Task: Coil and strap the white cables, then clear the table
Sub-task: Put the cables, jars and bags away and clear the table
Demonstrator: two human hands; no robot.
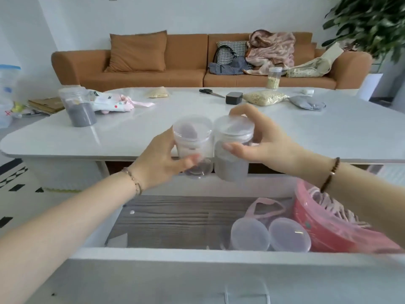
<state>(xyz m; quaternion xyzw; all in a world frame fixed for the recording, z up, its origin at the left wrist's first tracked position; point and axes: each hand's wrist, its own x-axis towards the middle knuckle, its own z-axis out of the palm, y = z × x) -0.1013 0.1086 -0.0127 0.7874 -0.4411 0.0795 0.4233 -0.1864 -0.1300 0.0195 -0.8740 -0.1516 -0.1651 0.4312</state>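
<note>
Left hand: fingers wrap a near-empty jar over the open drawer.
Right hand: fingers pinch a grey-filled jar, touching the first.
White cables: not plainly visible.
Risk: held jars knock; one slips onto the stored jars.

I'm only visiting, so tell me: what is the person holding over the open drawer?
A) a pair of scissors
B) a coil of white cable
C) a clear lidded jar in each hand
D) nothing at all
C: the left hand grips a nearly empty jar and the right hand grips a grey-filled jar, both above the drawer.
</note>
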